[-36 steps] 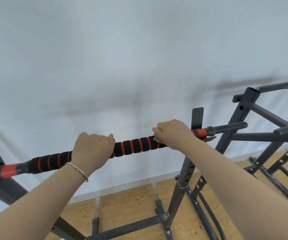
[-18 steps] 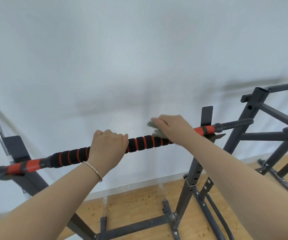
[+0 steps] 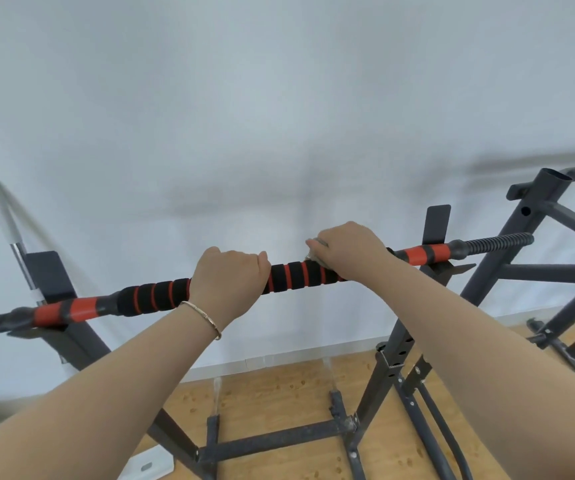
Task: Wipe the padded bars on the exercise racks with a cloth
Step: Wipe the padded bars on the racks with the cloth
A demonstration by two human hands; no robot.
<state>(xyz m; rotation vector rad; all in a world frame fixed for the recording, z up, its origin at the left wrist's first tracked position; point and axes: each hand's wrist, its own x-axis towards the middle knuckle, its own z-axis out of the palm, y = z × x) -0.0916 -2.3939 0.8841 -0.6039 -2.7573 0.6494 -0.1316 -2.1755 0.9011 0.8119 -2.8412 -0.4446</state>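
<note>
While left hand (image 3: 228,275) gripped padded bar (image 3: 289,277) lying across rack (image 3: 388,358) hooks, I saw right hand (image 3: 346,249) clamped over cloth (image 3: 311,262) on foam beside it. My judgement: steady bar, wrap cloth fully round, stroke along whole padding.

My left forearm (image 3: 106,386) occupies the lower left of the frame and my right forearm (image 3: 486,341) the lower right; both are bare along their whole visible length. One item is worn: a thin, gold-coloured bracelet (image 3: 203,317), a single narrow band, crossing the wrist just below my left hand (image 3: 230,278), left of centre.
</note>
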